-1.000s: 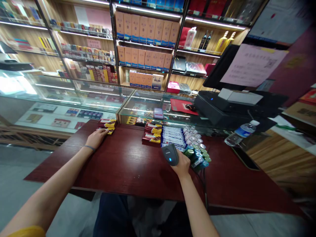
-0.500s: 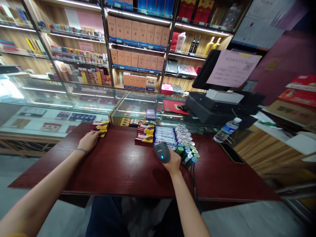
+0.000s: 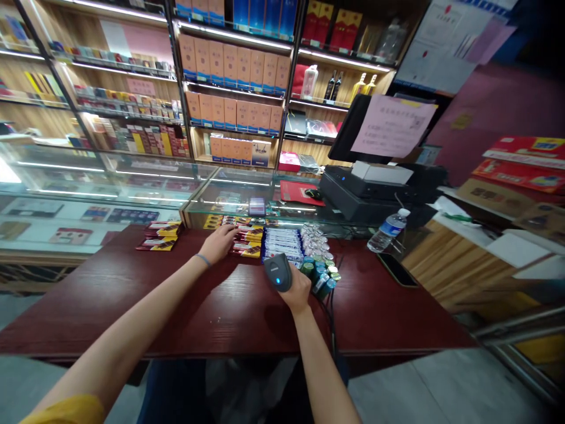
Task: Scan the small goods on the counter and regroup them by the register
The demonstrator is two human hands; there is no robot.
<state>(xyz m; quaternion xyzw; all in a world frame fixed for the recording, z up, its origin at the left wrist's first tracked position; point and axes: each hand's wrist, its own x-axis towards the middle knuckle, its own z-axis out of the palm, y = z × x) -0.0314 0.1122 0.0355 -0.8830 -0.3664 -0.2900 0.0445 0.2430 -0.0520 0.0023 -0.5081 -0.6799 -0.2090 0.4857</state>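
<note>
My right hand (image 3: 296, 290) is wrapped round the grip of a grey barcode scanner (image 3: 278, 271) with a blue light, held above the dark red table (image 3: 132, 306). My left hand (image 3: 219, 242) reaches to a stack of red and yellow bars (image 3: 248, 240) in the middle of the table, fingers laid on its left end. A second, smaller stack of the same bars (image 3: 158, 234) lies to the left, apart from either hand. Blue and white packets (image 3: 282, 243) and small green cans (image 3: 321, 272) sit just right of the scanner.
A glass counter (image 3: 132, 176) runs behind the table, with a phone (image 3: 256, 205) on it. A black till with a screen (image 3: 375, 176) stands at the right, beside a water bottle (image 3: 388, 229). A dark phone (image 3: 397, 270) lies on the table's right side. Shelves of goods fill the back wall.
My left hand has left the small stack at the left and moved right to the middle stack. The scanner hand has hardly moved. My view has swung right.
</note>
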